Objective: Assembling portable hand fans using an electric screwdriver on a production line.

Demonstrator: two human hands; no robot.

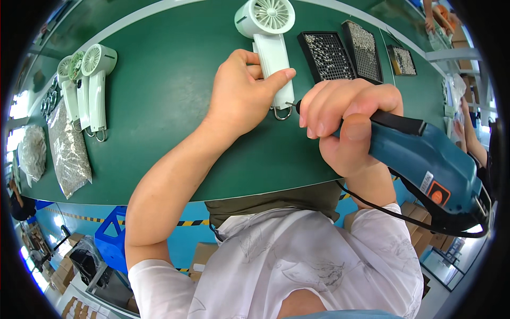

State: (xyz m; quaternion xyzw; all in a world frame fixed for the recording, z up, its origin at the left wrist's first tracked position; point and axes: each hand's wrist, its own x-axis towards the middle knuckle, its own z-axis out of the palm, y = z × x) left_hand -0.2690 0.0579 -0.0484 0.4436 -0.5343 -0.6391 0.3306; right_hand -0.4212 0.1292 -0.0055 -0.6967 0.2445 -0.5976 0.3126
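Observation:
A pale green handheld fan (272, 58) lies on the green table, its round head away from me and a metal ring at the handle's near end. My left hand (245, 90) grips the handle, thumb across the top and fingers along the left side. In my right hand (348, 114) is a blue electric screwdriver (425, 159), held nearly level with its black switch lever on top. The thin bit points left and its tip meets or nearly meets the handle's end beside the ring. Whether a screw sits there is too small to tell.
Black screw trays (326, 56) stand right of the fan, with a smaller screw box (402, 60) beyond. Several similar fans (97, 80) lie at the left, near a bag of small parts (69, 151). The screwdriver's black cord (404, 217) loops below my right forearm. Other people's arms show at the right.

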